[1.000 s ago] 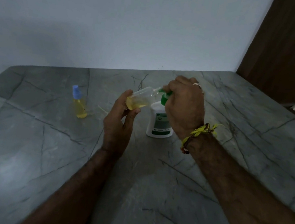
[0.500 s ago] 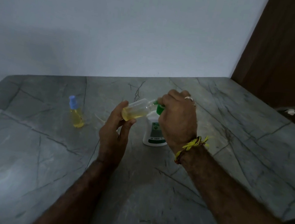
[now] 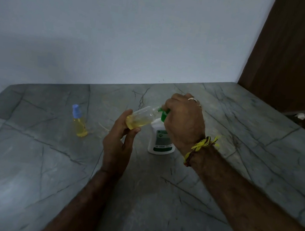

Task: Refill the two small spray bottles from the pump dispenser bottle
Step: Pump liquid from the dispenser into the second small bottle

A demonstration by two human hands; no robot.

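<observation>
Yellow liquid going into a small open spray bottle (image 3: pixel 141 119) from a white pump dispenser bottle (image 3: pixel 161 141) on a grey stone worktop (image 3: pixel 241 137).

Left hand (image 3: pixel 119 145) grips the tilted bottle, neck at the green nozzle; right hand (image 3: pixel 183 121) curls over the pump head. Second spray bottle (image 3: pixel 79 121) (blue-capped, seemingly full) stands well apart, left. Filling is under way; next likely calls for more presses, neck kept at the spout.

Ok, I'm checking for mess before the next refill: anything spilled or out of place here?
No spill shows on the marble counter. The capped spray bottle stands upright. A thin pale straw-like piece lies loose beside it. The left hand holds the open bottle tilted at the pump dispenser.
</observation>
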